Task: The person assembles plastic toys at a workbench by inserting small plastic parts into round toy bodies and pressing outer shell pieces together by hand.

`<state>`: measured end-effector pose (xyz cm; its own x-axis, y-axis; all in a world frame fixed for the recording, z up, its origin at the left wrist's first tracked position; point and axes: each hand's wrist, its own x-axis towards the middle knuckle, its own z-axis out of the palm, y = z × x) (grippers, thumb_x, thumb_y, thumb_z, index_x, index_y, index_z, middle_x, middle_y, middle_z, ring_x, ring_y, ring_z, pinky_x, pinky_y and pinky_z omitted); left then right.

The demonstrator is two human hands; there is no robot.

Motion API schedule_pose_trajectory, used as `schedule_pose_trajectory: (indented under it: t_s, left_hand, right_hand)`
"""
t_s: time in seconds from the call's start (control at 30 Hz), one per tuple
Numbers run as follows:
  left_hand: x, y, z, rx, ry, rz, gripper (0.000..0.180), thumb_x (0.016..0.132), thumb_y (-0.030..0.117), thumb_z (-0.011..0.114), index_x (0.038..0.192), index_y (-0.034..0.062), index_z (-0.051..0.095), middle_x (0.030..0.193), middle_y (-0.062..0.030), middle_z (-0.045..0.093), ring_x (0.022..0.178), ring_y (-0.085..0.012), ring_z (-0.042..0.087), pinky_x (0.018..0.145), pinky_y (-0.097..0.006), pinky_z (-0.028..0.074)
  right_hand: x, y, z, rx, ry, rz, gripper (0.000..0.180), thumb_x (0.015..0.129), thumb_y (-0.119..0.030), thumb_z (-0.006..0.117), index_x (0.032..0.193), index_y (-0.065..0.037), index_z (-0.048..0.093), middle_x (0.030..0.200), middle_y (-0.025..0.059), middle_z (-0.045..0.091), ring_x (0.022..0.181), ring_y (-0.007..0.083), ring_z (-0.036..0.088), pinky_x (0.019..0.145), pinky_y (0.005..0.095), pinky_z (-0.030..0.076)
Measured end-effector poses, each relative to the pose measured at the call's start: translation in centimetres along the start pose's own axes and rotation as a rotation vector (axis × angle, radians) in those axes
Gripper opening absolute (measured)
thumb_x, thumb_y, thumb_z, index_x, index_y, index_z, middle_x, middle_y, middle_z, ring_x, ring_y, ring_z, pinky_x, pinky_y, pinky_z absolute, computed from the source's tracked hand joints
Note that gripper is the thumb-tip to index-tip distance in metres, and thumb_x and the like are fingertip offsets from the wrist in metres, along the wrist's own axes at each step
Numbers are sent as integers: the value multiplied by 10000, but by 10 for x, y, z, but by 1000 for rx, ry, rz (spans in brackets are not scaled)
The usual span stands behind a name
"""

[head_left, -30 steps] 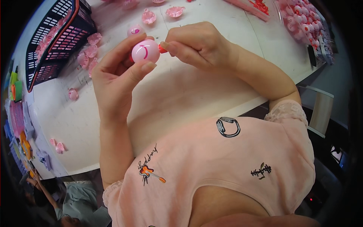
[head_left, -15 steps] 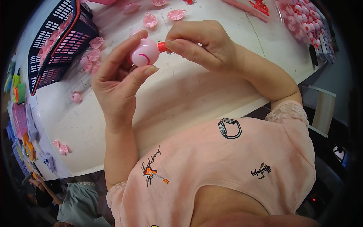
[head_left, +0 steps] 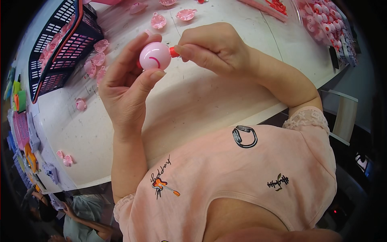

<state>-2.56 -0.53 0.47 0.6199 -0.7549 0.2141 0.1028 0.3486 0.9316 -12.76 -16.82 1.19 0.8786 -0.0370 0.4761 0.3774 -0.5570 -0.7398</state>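
Above the table, my left hand [head_left: 127, 80] holds a glossy pink plastic ball [head_left: 155, 55] with a curved darker pink line on it. The thumb grips it from below and the fingers curl round its far and left side, which is partly hidden. A little red also shows at the ball's left edge, beside the fingers. My right hand [head_left: 217, 50] pinches a small red cylindrical piece [head_left: 174, 51] between thumb and forefinger. That red piece is at the ball's right side; whether it is fixed to it I cannot tell.
A dark blue plastic basket [head_left: 60, 76] of pink parts stands at the left. Several pink shell pieces [head_left: 158, 20] lie along the far side. One pink ball [head_left: 80, 104] rests nearer. A clear bag of pink and red balls [head_left: 324, 24] sits far right. A co-worker [head_left: 82, 218] is at lower left.
The ball has turned slightly in my left hand, its curved line shifting a bit. My right hand stays on the red piece. At lower left the co-worker's arms have moved.
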Motion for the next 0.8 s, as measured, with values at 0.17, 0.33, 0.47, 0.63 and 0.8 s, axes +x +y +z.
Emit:
schedule_pose_trajectory:
  t_s: [0.17,0.33,0.47,0.63,0.8]
  left_hand:
    - [-2,5,-1,6,-72,-23,412,694,-51,650,1089,-62,530,1068,-147,577,919,-170,581,771,-248,496]
    - [-2,9,1,41,-108,13,388,688,-75,645,1061,-78,540,1041,-171,579,927,-192,579,782,-269,501]
    - [-3,10,2,120,-127,76,389,684,-83,646,1058,-81,539,1034,-180,579,925,-202,580,785,-278,504]
    - [-2,12,2,192,-140,50,345,759,9,621,1081,-73,529,1002,-151,593,895,-213,597,767,-278,510]
    - [0,7,1,-54,-49,-335,379,873,212,511,1157,-38,483,967,-128,600,868,-226,614,766,-290,513]
  right_hand:
    - [-3,2,-1,-312,0,-294,56,785,-60,553,767,-9,566,586,90,513,481,241,483,438,310,385]
    - [-5,5,11,-268,148,-353,114,752,-77,600,694,-62,503,511,46,441,426,213,442,394,311,346]
    - [-7,1,7,-307,108,-349,123,750,-70,596,686,-63,491,504,50,431,421,210,443,388,314,339]
    - [-5,-1,8,-325,130,-306,175,781,-122,588,659,-56,482,495,73,421,421,216,428,398,312,333]
    - [7,-14,2,233,47,286,334,837,-273,517,595,-48,473,476,24,386,417,144,350,420,258,292]
